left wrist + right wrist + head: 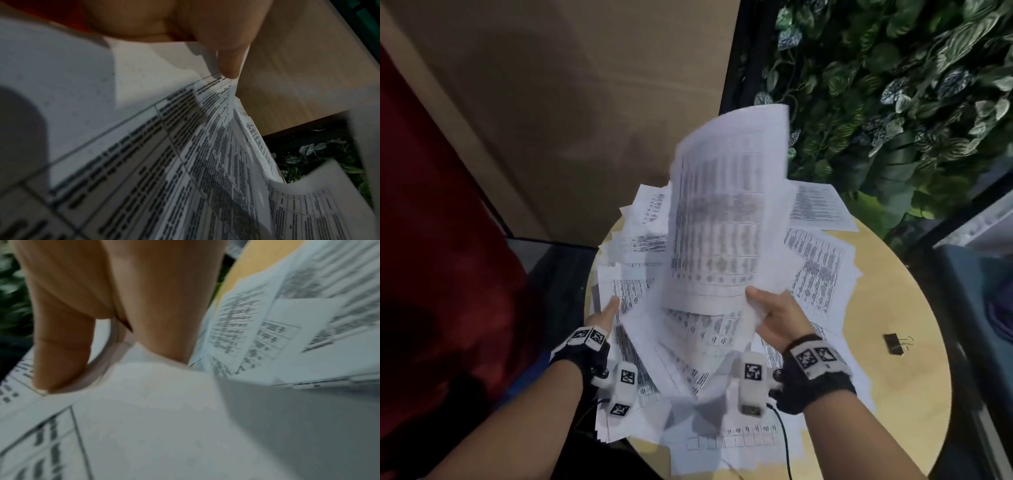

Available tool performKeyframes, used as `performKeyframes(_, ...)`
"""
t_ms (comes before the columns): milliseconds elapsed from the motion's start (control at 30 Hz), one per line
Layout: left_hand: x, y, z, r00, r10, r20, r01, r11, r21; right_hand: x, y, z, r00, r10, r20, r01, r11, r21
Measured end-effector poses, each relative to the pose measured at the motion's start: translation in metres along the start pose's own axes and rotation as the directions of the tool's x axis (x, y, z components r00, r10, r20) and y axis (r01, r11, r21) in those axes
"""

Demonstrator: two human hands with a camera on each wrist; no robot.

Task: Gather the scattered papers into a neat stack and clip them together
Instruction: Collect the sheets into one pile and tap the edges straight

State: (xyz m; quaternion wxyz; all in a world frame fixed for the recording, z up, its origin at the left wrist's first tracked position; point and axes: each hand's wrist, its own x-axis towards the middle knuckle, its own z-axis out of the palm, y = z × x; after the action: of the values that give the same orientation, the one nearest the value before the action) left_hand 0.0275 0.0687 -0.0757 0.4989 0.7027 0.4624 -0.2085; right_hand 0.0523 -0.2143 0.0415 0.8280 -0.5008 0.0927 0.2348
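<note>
The right hand [777, 317] fingers [61, 353] pinch lifted, bent papers [726, 219]; the left hand [602, 317] fingers [230, 65] lie straight on the messy pile [818, 267].

Looking like office lounge or meeting corner: small round light-wood table [893, 359] lying under scattered white printed sheets with tables of text [815, 274], black metal binder clip [894, 343] sitting near edge; wall of green variegated artificial leaves [893, 85] standing behind, plain beige partition panel [585, 102] running alongside, red upholstered surface [431, 240] showing at left
</note>
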Motion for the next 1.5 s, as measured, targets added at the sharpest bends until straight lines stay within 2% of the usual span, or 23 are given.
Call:
performKeyframes(67,0.010,-0.006,-0.002,0.999,0.030,-0.026,-0.028,0.997,0.073,0.008,0.005,-0.017,0.987,0.057,-0.153,-0.057,0.998,0.003)
performKeyframes(133,0.014,-0.005,-0.001,1.000,-0.002,-0.007,0.002,1.000,0.016,0.021,0.017,-0.040,0.917,0.104,-0.386,-0.193,0.961,-0.200)
performKeyframes(167,0.008,-0.002,-0.002,1.000,-0.011,0.006,0.010,1.000,0.020,0.026,0.023,-0.051,0.880,0.071,-0.469,-0.258,0.902,-0.347)
performKeyframes(200,0.000,0.002,-0.002,1.000,-0.019,0.019,0.019,1.000,0.015,0.029,0.028,-0.058,0.856,0.018,-0.516,-0.322,0.800,-0.507)
performKeyframes(267,0.000,0.005,0.000,1.000,-0.016,0.009,0.016,0.999,-0.031,0.033,0.039,-0.068,0.859,-0.052,-0.509,-0.392,0.572,-0.721)
performKeyframes(300,-0.001,0.003,0.001,1.000,0.008,0.018,-0.007,0.998,-0.060,0.036,0.045,-0.072,0.865,-0.067,-0.497,-0.404,0.493,-0.771)
performKeyframes(400,0.003,0.003,0.000,1.000,0.014,0.014,-0.012,0.991,-0.136,0.039,0.048,-0.067,0.887,-0.053,-0.459,-0.395,0.427,-0.813)
performKeyframes(467,-0.001,0.005,-0.001,0.998,0.034,0.058,-0.024,0.985,-0.169,0.039,0.047,-0.058,0.921,0.027,-0.388,-0.373,0.340,-0.863)
performKeyframes(533,0.000,0.003,0.000,0.998,0.051,0.024,-0.047,0.988,-0.148,0.039,0.045,-0.047,0.942,0.152,-0.300,-0.323,0.152,-0.934)
performKeyframes(567,0.002,0.002,0.001,0.996,0.087,-0.002,-0.087,0.989,-0.120,0.041,0.047,-0.042,0.942,0.198,-0.272,-0.297,0.106,-0.949)
performKeyframes(633,0.002,0.002,0.000,0.995,0.098,-0.008,-0.098,0.995,0.011,0.046,0.053,-0.033,0.955,0.203,-0.218,-0.244,0.114,-0.963)
performKeyframes(733,0.003,0.001,-0.002,0.996,0.071,0.055,-0.076,0.994,0.084,0.053,0.060,-0.027,0.963,0.063,-0.264,-0.271,0.205,-0.940)
performKeyframes(800,0.009,0.000,-0.005,0.995,0.092,0.024,-0.094,0.993,0.072,0.054,0.059,-0.029,0.939,0.050,-0.340,-0.339,0.304,-0.890)
performKeyframes(900,0.011,0.002,-0.009,0.982,0.106,0.159,-0.126,0.984,0.123,0.058,0.055,-0.035,0.898,0.107,-0.426,-0.438,0.284,-0.853)
performKeyframes(933,0.005,0.005,-0.011,0.978,0.109,0.177,-0.135,0.980,0.144,0.059,0.053,-0.035,0.886,0.086,-0.456,-0.460,0.292,-0.839)
performKeyframes(1000,0.001,0.007,-0.011,0.975,0.069,0.212,-0.107,0.979,0.173,0.062,0.053,-0.034,0.853,0.059,-0.519,-0.497,0.399,-0.770)
performKeyframes(1067,-0.002,0.010,-0.015,0.970,0.039,0.240,-0.082,0.981,0.176,0.060,0.054,-0.033,0.844,0.087,-0.530,-0.490,0.526,-0.695)
performKeyframes(1167,0.031,-0.003,-0.022,0.987,0.046,0.153,-0.073,0.982,0.175,0.057,0.057,-0.051,0.823,0.210,-0.528,-0.516,0.665,-0.539)
performKeyframes(1233,0.042,-0.011,-0.027,0.992,0.064,0.113,-0.084,0.979,0.186,0.055,0.055,-0.063,0.794,0.224,-0.566,-0.550,0.662,-0.509)
performKeyframes(1333,0.026,-0.007,-0.029,0.993,0.095,0.074,-0.108,0.974,0.201,0.051,0.048,-0.062,0.812,0.093,-0.576,-0.518,0.567,-0.640)
performKeyframes(1400,0.028,-0.009,-0.025,0.981,0.088,0.172,-0.122,0.972,0.200,0.046,0.053,-0.047,0.850,0.017,-0.526,-0.463,0.498,-0.733)
performKeyframes(1433,0.049,-0.016,-0.020,0.968,0.090,0.235,-0.138,0.971,0.197,0.047,0.059,-0.038,0.860,0.013,-0.510,-0.452,0.482,-0.751)
performKeyframes(1500,0.049,-0.016,-0.015,0.943,0.096,0.319,-0.162,0.969,0.187,0.048,0.073,-0.020,0.883,0.005,-0.470,-0.407,0.508,-0.759)
